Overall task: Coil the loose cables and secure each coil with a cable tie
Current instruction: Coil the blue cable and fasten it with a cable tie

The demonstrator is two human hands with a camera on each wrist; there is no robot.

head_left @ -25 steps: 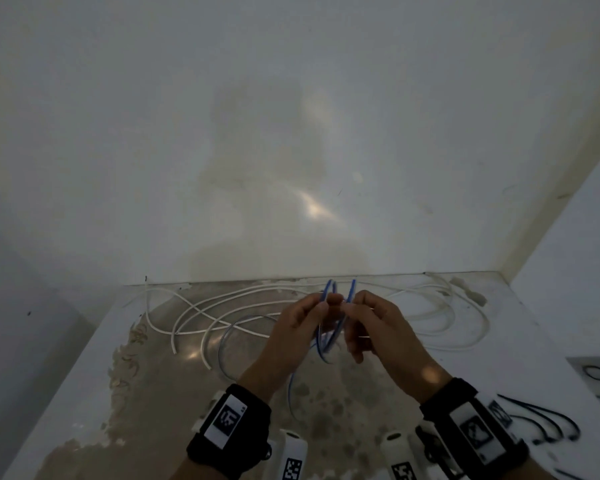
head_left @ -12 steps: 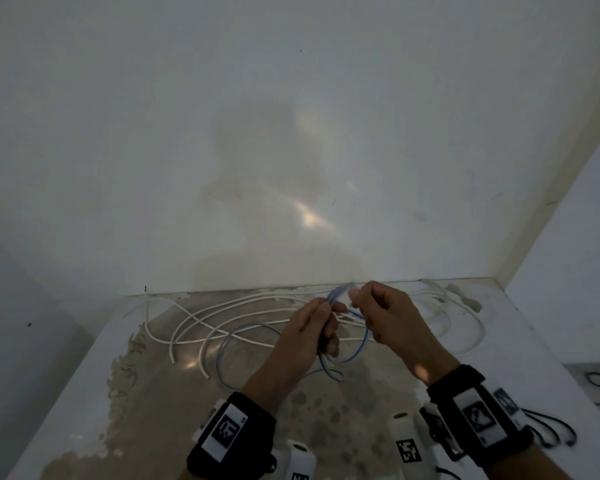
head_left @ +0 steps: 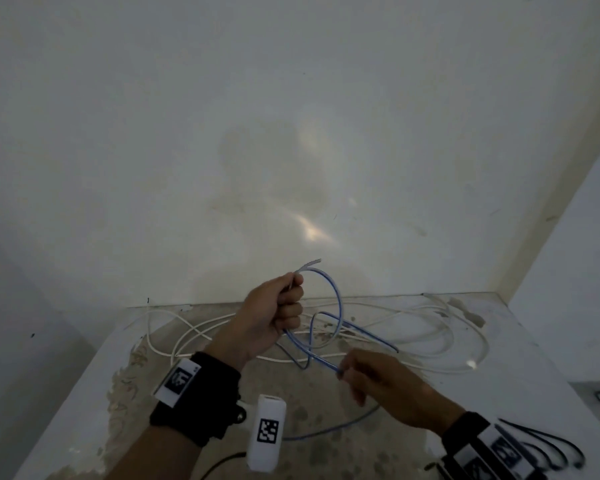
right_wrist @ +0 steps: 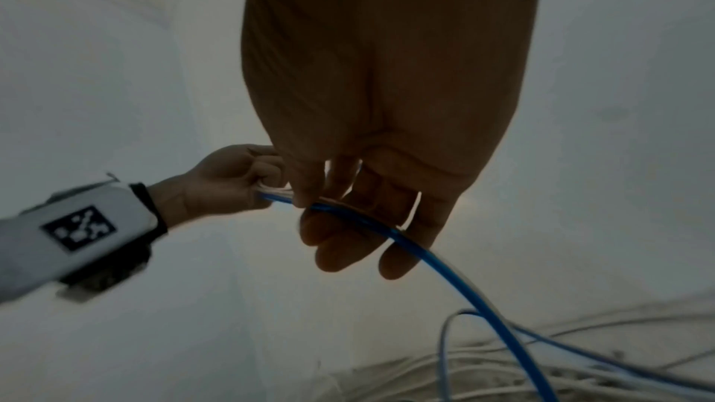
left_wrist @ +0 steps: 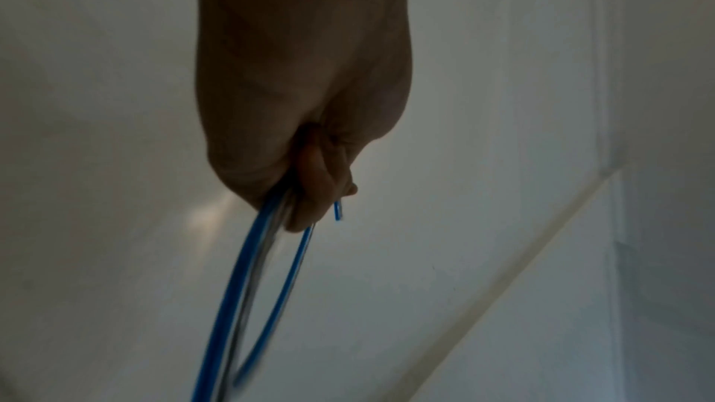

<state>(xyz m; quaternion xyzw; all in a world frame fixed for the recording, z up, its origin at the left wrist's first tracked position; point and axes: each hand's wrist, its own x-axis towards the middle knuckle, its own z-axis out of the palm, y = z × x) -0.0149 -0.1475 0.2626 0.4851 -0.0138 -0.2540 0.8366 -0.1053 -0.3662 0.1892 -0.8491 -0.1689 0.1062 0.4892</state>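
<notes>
My left hand [head_left: 289, 299] is raised above the back of the table and grips a bunch of loops of the blue cable [head_left: 336, 299] in a fist. The cable's short end pokes out above the knuckles. In the left wrist view the curled fingers [left_wrist: 313, 194] clamp the blue strands [left_wrist: 247, 271], which hang down. My right hand [head_left: 346, 374] is lower and nearer, with the blue cable [right_wrist: 425, 259] running between its thumb and fingers [right_wrist: 340, 243]. The rest of this cable trails down to the table.
Long white cables [head_left: 440, 334] lie in loose loops across the back of the worn table [head_left: 84, 393]. Black cable ties [head_left: 551, 448] lie at the near right by my right wrist. Walls close the space behind and to the right.
The hands have parted. My left hand has risen with the blue loops in a fist. My right hand has moved down and toward me along the cable.
</notes>
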